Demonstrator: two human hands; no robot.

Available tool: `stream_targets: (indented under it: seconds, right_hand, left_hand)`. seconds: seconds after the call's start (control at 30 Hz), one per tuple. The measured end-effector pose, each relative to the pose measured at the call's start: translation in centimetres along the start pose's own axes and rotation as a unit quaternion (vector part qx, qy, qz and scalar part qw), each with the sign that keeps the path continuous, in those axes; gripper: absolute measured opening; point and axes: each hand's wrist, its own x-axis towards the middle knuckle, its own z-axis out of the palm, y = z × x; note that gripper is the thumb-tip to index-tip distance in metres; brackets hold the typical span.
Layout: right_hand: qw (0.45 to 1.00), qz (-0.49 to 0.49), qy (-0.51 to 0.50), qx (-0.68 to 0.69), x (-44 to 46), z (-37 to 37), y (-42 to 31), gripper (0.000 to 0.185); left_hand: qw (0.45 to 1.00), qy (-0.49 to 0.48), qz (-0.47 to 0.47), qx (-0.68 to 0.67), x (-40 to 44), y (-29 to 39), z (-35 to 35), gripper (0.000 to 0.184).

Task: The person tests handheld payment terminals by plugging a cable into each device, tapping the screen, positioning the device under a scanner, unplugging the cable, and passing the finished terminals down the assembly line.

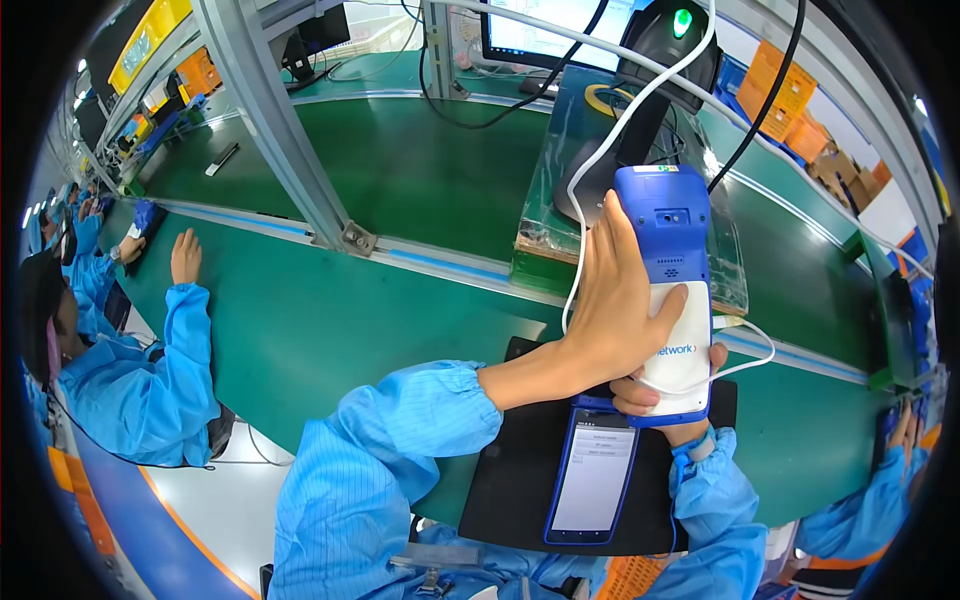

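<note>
A blue and white handheld payment terminal (679, 345) is held up in front of me, tilted, with its back and part of the word "network" facing me. My right hand (640, 392) grips its lower end from below. Against its left side lies my left hand (615, 300), its thumb on the white panel and its fingers pointing up along the edge. A white cable (762, 350) has its plug by the terminal's right side and loops across the lower back. Below, a second terminal (594, 475) lies on a black mat (510, 470) with its screen lit.
A black scanner (668, 50) with a green light stands on a raised board (560, 150) just behind the terminal. Cables hang overhead, and a metal post (280, 120) rises at left. Co-workers in blue sleeves (180, 350) sit left and right. A monitor (560, 35) stands behind.
</note>
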Motion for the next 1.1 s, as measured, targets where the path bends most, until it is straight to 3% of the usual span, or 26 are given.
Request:
stream_targets:
  seconds: [0.33,0.43,0.5,0.53,0.57,0.63,0.7,0.8,0.87,0.9,0.97,1.1]
  right_hand:
    - [0.999,0.009,-0.009,-0.032,-0.1,-0.2,-0.4,0.082]
    - [0.999,-0.006,0.018,-0.03,-0.4,1.0,-0.5,0.08]
    - [0.924,-0.043,0.18,-0.334,-0.6,3.5,-0.9,0.083]
    - [0.89,-0.055,0.238,-0.385,-0.7,4.7,-0.1,0.08]
    - [0.803,-0.013,0.276,-0.528,-0.9,6.4,-0.8,0.085]
    - [0.691,-0.095,0.285,-0.658,-1.0,6.9,0.2,0.095]
    - [0.71,-0.061,0.258,-0.652,-1.5,7.5,0.3,0.108]
    - [0.899,-0.127,0.236,-0.347,-2.5,7.6,2.0,0.12]
    - [0.942,-0.114,0.196,-0.249,-3.4,7.3,3.0,0.125]
    - [0.947,-0.087,0.186,-0.246,-4.1,7.6,3.0,0.122]
    - [0.911,-0.106,0.252,-0.308,-4.0,8.9,3.1,0.117]
    - [0.875,-0.147,0.267,-0.375,-5.5,7.5,2.7,0.108]
  left_hand:
    - [0.999,-0.005,-0.017,-0.039,-0.1,0.3,-0.1,0.095]
    - [0.999,-0.026,-0.035,-0.023,0.1,0.8,-0.6,0.102]
    - [0.932,-0.072,-0.127,-0.331,0.3,1.7,-1.2,0.111]
    - [0.93,-0.07,-0.109,-0.343,0.2,1.3,-0.8,0.113]
    - [0.931,-0.067,-0.109,-0.343,-0.1,0.9,-0.8,0.113]
    - [0.896,-0.149,-0.129,-0.398,0.0,1.3,-1.6,0.09]
    - [0.877,-0.181,-0.125,-0.428,-0.1,1.8,-1.8,0.08]
    - [0.755,-0.209,-0.139,-0.605,0.0,2.4,-2.1,0.098]
    - [0.736,-0.22,-0.14,-0.624,-0.1,2.1,-2.1,0.088]
    - [0.712,-0.238,-0.144,-0.645,-0.3,2.1,-1.8,0.079]
    - [0.715,-0.295,-0.184,-0.607,-0.8,0.9,-0.5,0.075]
    - [0.756,-0.341,-0.222,-0.513,-0.6,0.6,-1.3,0.07]
